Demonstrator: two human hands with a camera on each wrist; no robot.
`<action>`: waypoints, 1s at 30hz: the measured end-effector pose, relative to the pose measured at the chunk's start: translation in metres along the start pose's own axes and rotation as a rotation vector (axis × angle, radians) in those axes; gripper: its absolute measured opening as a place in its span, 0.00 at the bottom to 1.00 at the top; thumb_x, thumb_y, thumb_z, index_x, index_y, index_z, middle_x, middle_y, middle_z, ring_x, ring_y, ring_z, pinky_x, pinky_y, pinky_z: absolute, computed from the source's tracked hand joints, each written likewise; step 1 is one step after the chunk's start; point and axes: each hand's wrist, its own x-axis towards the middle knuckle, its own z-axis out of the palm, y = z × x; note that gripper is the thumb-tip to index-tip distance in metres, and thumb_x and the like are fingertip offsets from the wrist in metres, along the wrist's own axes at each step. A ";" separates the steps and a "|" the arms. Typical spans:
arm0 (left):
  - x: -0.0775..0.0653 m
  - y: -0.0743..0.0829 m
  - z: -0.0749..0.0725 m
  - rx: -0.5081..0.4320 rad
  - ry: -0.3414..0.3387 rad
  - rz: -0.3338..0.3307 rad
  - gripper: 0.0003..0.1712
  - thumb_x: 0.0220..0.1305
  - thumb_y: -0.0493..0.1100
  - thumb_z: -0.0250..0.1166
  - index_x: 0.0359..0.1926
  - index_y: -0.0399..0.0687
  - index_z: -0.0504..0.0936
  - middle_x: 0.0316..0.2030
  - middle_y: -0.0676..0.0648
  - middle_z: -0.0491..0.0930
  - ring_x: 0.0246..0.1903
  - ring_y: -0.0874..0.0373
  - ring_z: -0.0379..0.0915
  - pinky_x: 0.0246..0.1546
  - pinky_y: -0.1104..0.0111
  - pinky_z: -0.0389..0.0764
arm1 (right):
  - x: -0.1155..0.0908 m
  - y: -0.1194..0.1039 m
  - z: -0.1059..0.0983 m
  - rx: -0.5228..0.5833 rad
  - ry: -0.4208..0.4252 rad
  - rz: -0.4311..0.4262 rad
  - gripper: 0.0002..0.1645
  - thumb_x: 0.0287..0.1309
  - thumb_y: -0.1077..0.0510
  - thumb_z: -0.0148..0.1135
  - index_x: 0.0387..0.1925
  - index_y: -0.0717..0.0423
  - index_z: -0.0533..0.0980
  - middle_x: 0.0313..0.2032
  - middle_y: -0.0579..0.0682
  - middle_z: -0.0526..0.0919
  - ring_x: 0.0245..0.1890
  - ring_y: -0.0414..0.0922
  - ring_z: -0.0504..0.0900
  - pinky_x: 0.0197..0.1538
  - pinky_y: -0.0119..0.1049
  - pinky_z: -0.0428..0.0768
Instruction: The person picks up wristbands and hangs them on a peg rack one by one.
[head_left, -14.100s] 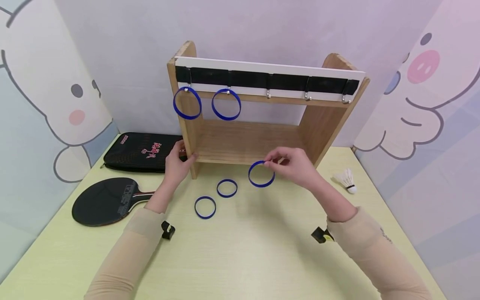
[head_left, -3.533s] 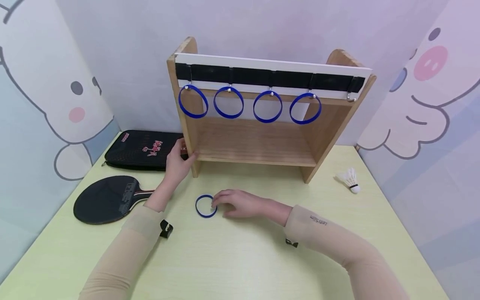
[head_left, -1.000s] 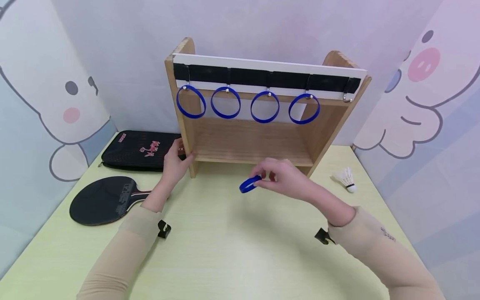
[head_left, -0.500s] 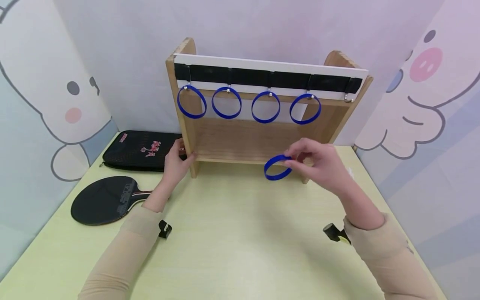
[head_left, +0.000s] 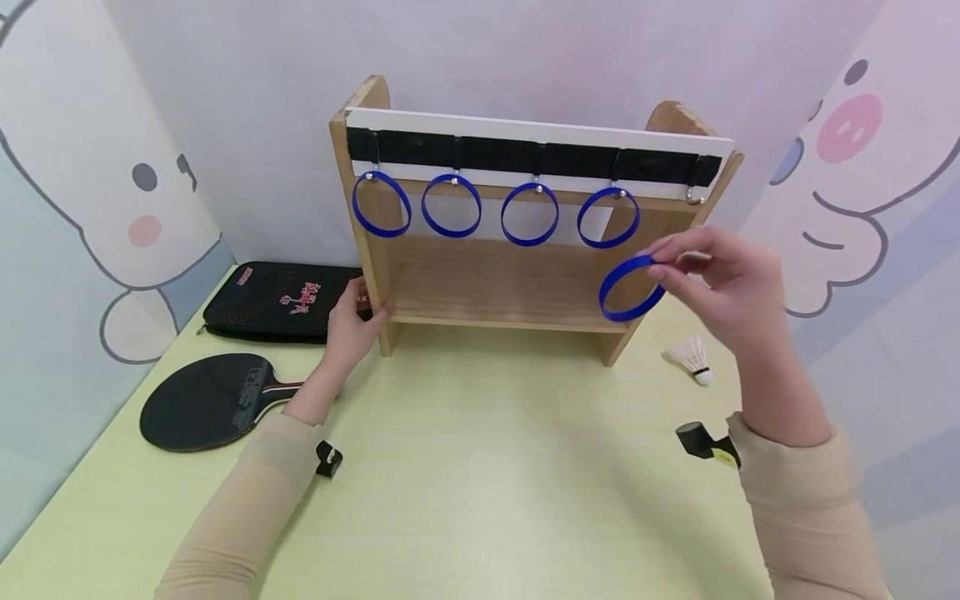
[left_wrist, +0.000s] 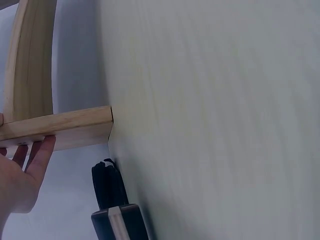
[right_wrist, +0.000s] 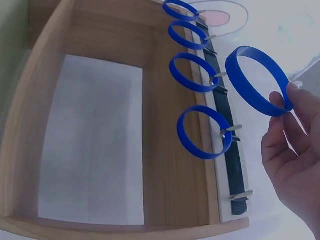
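My right hand (head_left: 731, 287) pinches a blue wristband (head_left: 611, 289) between thumb and fingertips, in front of the right end of a wooden shelf (head_left: 495, 283). In the right wrist view, the held wristband (right_wrist: 245, 89) is apart from the hooks. Several blue wristbands (head_left: 530, 242) hang from hooks on the black strip along the shelf's white top rail (head_left: 540, 129). The rightmost hook (head_left: 694, 197) is bare. My left hand (head_left: 352, 323) holds the shelf's left side panel, with the thumb at its front edge. Fingers (left_wrist: 42, 155) lie against that panel in the left wrist view.
A black zipped case (head_left: 281, 300) lies left of the shelf, behind my left hand. Nearer on the left is a table tennis bat (head_left: 206, 402). To the right a shuttlecock (head_left: 692, 360) rests on the pale table (head_left: 480, 483). Walls with cartoon prints stand around.
Over the last second my right hand has carried the wristband right and up, from low before the shelf towards its right end. The left hand stays on the side panel.
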 end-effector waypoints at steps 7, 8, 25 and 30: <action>-0.001 0.000 -0.001 -0.008 -0.005 -0.002 0.29 0.63 0.41 0.62 0.64 0.43 0.64 0.54 0.37 0.72 0.50 0.42 0.74 0.44 0.48 0.80 | 0.017 0.002 -0.022 -0.006 0.235 0.051 0.08 0.46 0.79 0.63 0.29 0.84 0.74 0.31 0.54 0.85 0.35 0.46 0.82 0.37 0.26 0.81; -0.001 0.000 -0.001 -0.008 -0.006 -0.001 0.30 0.63 0.42 0.62 0.63 0.43 0.64 0.54 0.37 0.73 0.50 0.42 0.74 0.44 0.48 0.80 | 0.020 0.003 -0.025 0.000 0.266 0.064 0.08 0.45 0.79 0.63 0.29 0.84 0.74 0.31 0.54 0.85 0.34 0.46 0.82 0.37 0.26 0.81; -0.001 0.001 -0.001 0.003 -0.006 -0.017 0.30 0.62 0.42 0.63 0.63 0.43 0.64 0.53 0.37 0.73 0.49 0.43 0.74 0.46 0.48 0.79 | 0.028 0.030 -0.055 -0.406 0.379 0.413 0.14 0.54 0.58 0.66 0.42 0.60 0.83 0.37 0.45 0.84 0.41 0.41 0.76 0.38 0.22 0.77; 0.000 -0.001 0.000 0.001 -0.005 -0.024 0.30 0.62 0.42 0.63 0.63 0.45 0.64 0.54 0.38 0.72 0.50 0.43 0.74 0.47 0.48 0.79 | 0.022 0.038 -0.055 -0.427 0.337 0.442 0.13 0.55 0.58 0.66 0.43 0.57 0.83 0.40 0.44 0.84 0.43 0.39 0.76 0.41 0.22 0.77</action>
